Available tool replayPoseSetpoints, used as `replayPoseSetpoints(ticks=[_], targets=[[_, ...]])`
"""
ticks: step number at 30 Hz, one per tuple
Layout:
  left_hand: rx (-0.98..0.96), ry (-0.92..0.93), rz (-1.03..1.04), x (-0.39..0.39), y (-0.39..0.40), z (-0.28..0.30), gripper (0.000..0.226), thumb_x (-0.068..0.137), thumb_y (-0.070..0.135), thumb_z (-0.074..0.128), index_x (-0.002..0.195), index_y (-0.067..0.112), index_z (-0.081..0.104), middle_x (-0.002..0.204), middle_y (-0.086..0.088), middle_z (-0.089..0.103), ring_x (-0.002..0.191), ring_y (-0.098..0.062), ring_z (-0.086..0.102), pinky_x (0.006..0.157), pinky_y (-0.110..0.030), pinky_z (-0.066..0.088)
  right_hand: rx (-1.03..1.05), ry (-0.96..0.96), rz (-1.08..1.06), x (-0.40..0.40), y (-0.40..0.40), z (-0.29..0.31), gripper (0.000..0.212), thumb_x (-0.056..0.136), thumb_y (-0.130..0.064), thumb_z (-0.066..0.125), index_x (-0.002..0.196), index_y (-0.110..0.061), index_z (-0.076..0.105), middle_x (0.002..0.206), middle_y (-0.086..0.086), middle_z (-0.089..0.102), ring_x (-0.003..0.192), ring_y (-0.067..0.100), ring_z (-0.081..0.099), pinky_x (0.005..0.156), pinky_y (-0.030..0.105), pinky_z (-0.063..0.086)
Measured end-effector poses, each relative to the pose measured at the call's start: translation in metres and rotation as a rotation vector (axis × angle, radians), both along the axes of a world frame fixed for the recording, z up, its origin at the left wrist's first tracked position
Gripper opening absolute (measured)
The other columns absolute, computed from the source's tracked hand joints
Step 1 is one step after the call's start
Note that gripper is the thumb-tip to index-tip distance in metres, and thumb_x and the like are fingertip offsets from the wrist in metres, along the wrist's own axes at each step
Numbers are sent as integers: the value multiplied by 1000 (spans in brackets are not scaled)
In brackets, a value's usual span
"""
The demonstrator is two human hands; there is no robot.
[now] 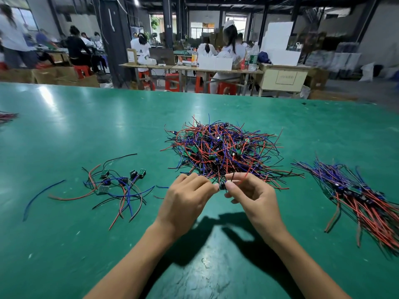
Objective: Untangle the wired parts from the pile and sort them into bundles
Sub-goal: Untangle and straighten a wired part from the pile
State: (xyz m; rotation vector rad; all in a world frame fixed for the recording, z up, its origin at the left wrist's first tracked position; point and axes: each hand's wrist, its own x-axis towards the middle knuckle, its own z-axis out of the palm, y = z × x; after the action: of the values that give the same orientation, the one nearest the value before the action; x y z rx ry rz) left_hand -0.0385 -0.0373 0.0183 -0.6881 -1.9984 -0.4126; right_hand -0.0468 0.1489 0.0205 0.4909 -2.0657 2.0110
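Note:
A tangled pile (222,149) of small green circuit boards with red, blue and black wires lies in the middle of the green table (86,130). At the pile's near edge, my left hand (185,199) and my right hand (250,193) pinch one small wired part (222,186) between their fingertips, its wires still running into the pile. A long aligned bundle (362,199) of the same parts lies to the right. On the left lies a loose group (116,186) of several parts with wires spread out.
A single blue wire (41,196) lies at the far left, and more wires (6,116) show at the table's left edge. Beyond the table's far edge, people sit at other benches with red stools and cardboard boxes.

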Motion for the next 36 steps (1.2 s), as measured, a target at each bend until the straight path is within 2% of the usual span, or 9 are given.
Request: replayPoseSetpoints(ticks=[4,8,12,16,21,25,29,33,36], targets=[[139,-151,-83,3,7,-3,10,91,15,75,83,10,74,81,1,69,68,-22,64,62,-37,53,-109,-92,-27,-2,-2,-2,5,92,-8,71,95,-7,68,83,5,76,76,24,76,64,25,57],[431,-629,-203,8,13,-3,15,87,24,80,101,24,74,83,12,71,64,-7,65,61,-19,51,-244,-205,-8,-6,2,0,9,97,-6,63,104,-9,58,96,12,79,85,23,74,74,26,60],[684,-1086,-227,10,20,-1,29,89,11,75,114,23,68,84,-4,76,52,-18,65,48,-29,53,-255,-259,-27,-10,6,-1,11,98,-4,61,107,-8,57,98,13,78,85,21,72,77,25,60],[813,-1338,-364,10,18,5,29,91,4,70,119,8,66,92,-18,76,67,-22,73,61,-26,58,-228,-284,-56,-14,11,-4,14,99,-2,60,105,-11,68,96,9,78,79,13,70,72,22,59],[1085,-1705,-662,8,14,17,44,86,23,69,126,9,57,114,-16,73,104,-26,72,90,-29,59,-128,-281,3,-18,21,-3,17,94,-4,67,99,-16,78,82,4,70,71,13,65,69,23,57],[1098,-1585,-634,9,17,14,39,96,21,62,131,5,56,120,-16,72,111,-32,69,97,-33,56,16,-273,177,-14,23,-3,21,91,-6,72,110,-14,76,79,2,73,70,8,62,69,18,52],[1028,-1421,-559,15,23,9,28,95,15,67,120,4,68,109,-13,76,96,-31,75,87,-33,60,80,-248,194,-12,17,-8,24,88,-4,75,107,-16,77,85,8,74,77,10,66,75,25,59],[1056,-1388,-489,15,23,7,22,92,6,69,114,4,72,101,-16,77,83,-26,75,77,-30,61,75,-240,180,-13,16,-9,14,95,-9,69,103,-13,79,93,0,79,77,8,68,73,24,56],[1074,-1388,-438,15,21,8,23,88,2,72,111,4,74,97,-17,77,83,-29,76,71,-28,60,194,-162,91,-14,16,-11,14,97,-20,68,99,-23,82,101,-3,78,81,16,68,83,45,58]])
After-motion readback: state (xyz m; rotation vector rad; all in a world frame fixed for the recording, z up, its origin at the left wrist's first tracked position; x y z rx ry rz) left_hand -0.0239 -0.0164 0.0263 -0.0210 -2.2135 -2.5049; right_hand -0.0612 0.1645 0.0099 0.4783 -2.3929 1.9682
